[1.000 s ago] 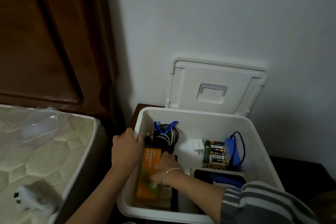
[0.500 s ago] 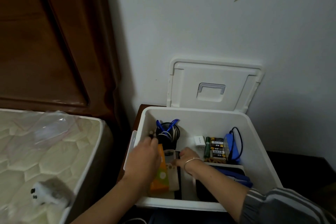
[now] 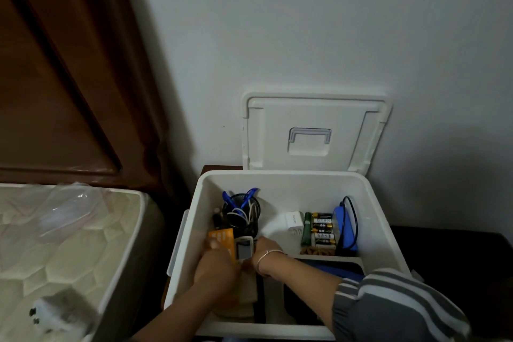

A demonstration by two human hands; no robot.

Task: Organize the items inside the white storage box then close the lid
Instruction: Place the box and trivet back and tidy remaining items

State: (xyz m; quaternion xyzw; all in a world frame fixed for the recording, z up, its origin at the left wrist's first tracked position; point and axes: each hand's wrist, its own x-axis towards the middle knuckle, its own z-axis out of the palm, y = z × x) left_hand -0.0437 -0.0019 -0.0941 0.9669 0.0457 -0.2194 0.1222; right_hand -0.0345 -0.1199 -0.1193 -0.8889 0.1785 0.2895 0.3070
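Observation:
The white storage box [image 3: 374, 219] stands open, its lid [image 3: 313, 133] leaning upright against the wall behind it. Both hands are inside at the left. My left hand [image 3: 216, 266] grips an orange packet [image 3: 222, 239] held on edge. My right hand [image 3: 263, 250], a thin bracelet on its wrist, holds a white remote control [image 3: 244, 248] next to the packet. Further back sit a black mesh cup [image 3: 241, 214] with blue pens and cables, a white charger [image 3: 294, 223], several batteries [image 3: 322, 230] and a blue device [image 3: 344, 228] with a black cord.
A dark flat case [image 3: 302, 297] lies at the box's front right under my striped sleeve. A mattress [image 3: 63, 253] with clear plastic and a small furry toy [image 3: 55, 314] lies to the left. A brown wooden headboard [image 3: 55, 91] rises behind it. The box rests on a dark surface [image 3: 458, 264].
My left hand left the box rim and went inside onto the orange packet, which now stands on edge. My right hand came to hold the white remote beside it. The camera moved closer.

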